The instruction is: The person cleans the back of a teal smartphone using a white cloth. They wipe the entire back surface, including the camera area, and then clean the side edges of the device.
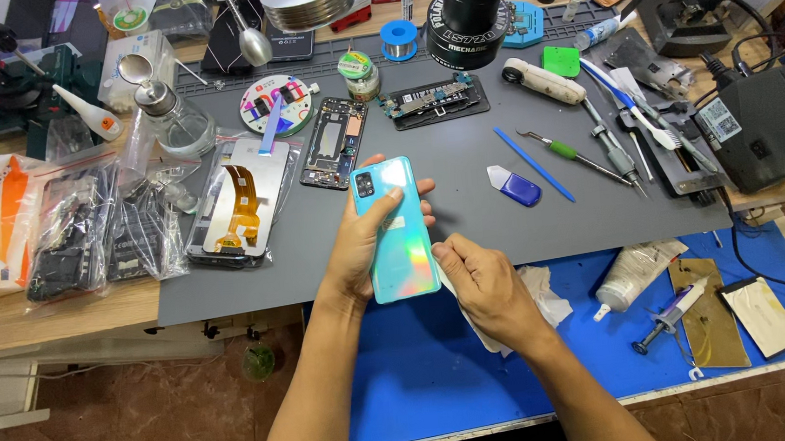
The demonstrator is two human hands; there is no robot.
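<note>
My left hand (pixel 363 241) grips a turquoise phone (pixel 397 234) with its shiny back cover facing up, thumb across the upper back near the camera block. The phone hovers over the front edge of the grey work mat (pixel 463 168). My right hand (pixel 479 279) presses a crumpled white cloth (pixel 540 293) against the phone's lower right edge.
On the mat lie a phone frame (pixel 335 143), a circuit board in a holder (pixel 430 101), a screen with an orange flex cable (pixel 240 204), a blue pry tool (pixel 515 186), and screwdrivers and tweezers (pixel 593 153). A microscope (pixel 474 9) stands behind. Bagged parts (pixel 85 231) lie at the left, with a tube and syringe (pixel 661 307) at the right.
</note>
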